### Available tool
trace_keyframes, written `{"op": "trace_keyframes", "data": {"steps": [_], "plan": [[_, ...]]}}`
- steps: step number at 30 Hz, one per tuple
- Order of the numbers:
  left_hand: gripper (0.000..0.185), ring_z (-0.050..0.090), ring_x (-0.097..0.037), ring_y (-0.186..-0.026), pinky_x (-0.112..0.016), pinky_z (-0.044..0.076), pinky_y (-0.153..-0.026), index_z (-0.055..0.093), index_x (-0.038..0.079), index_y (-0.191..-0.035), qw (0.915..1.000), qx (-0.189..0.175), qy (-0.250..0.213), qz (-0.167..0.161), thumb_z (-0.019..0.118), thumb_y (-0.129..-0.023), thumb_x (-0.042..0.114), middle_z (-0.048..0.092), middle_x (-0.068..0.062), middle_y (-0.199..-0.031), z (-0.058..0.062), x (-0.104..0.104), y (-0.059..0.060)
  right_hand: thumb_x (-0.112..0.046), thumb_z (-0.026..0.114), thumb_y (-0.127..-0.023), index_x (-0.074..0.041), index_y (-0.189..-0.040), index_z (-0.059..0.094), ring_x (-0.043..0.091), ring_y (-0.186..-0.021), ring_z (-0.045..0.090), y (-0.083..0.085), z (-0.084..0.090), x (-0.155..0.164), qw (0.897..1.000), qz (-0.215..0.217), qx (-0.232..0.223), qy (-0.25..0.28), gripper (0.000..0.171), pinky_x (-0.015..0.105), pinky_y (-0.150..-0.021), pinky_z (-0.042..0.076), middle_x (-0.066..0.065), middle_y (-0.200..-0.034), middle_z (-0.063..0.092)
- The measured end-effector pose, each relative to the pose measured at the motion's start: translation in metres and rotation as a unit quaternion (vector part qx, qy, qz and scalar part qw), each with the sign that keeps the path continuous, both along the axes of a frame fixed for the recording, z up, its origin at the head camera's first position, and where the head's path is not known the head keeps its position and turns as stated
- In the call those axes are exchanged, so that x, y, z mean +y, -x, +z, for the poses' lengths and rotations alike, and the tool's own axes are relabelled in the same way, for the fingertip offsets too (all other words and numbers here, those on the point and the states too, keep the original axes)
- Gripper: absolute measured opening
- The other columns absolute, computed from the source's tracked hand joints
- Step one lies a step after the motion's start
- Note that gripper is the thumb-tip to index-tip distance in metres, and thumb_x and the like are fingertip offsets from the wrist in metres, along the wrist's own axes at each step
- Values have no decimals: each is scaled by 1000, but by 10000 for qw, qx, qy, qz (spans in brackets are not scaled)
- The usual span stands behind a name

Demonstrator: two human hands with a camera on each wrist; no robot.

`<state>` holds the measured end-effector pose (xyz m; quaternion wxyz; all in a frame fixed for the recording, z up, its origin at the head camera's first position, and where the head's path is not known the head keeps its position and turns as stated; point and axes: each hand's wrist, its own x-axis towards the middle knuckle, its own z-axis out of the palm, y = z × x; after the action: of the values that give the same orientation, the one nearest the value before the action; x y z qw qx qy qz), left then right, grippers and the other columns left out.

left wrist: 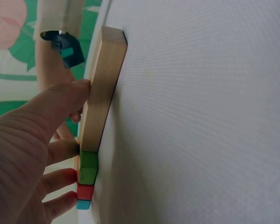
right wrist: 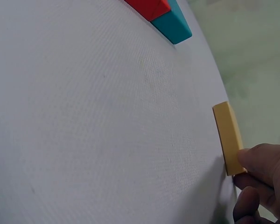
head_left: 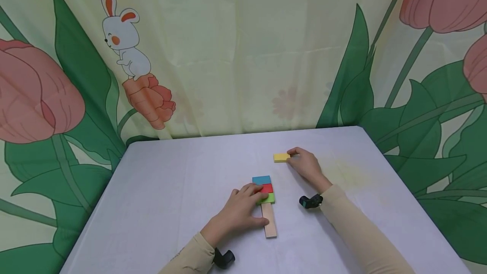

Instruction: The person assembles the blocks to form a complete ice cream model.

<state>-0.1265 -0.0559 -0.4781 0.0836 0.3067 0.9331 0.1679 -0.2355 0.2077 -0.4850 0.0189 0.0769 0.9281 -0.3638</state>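
In the head view a column of blocks lies flat on the table: a blue block (head_left: 261, 179) at the far end, then a red block (head_left: 267, 188), a green block (head_left: 269, 198) and a long plain wooden block (head_left: 269, 223) nearest me. My left hand (head_left: 239, 208) rests on the column. Its thumb touches the wooden block, and its spread fingers lie on the colored ones, partly covering the red and green. Farther back to the right, my right hand (head_left: 306, 166) pinches one end of a yellow block (head_left: 280, 158) between thumb and fingers.
A white cloth covers the table (head_left: 152, 206). Behind it hangs a curtain (head_left: 236, 54) printed with a rabbit, tulips and leaves. Each wrist wears a black camera, such as the right-wrist camera (head_left: 310, 201).
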Motion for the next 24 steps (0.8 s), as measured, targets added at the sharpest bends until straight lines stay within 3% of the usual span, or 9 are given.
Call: {"op": "trace_keyframes", "data": {"steps": [24], "plan": [[69, 37, -21, -150, -52, 40, -107, 59, 32, -146, 10000, -37, 7, 42, 76, -85, 60, 46, 4, -159, 0, 2, 0, -23, 67, -99, -11, -130, 66, 35, -131, 56, -3, -1, -20, 9997, 246, -4, 65, 34, 54, -108, 46, 12, -135, 66]]}}
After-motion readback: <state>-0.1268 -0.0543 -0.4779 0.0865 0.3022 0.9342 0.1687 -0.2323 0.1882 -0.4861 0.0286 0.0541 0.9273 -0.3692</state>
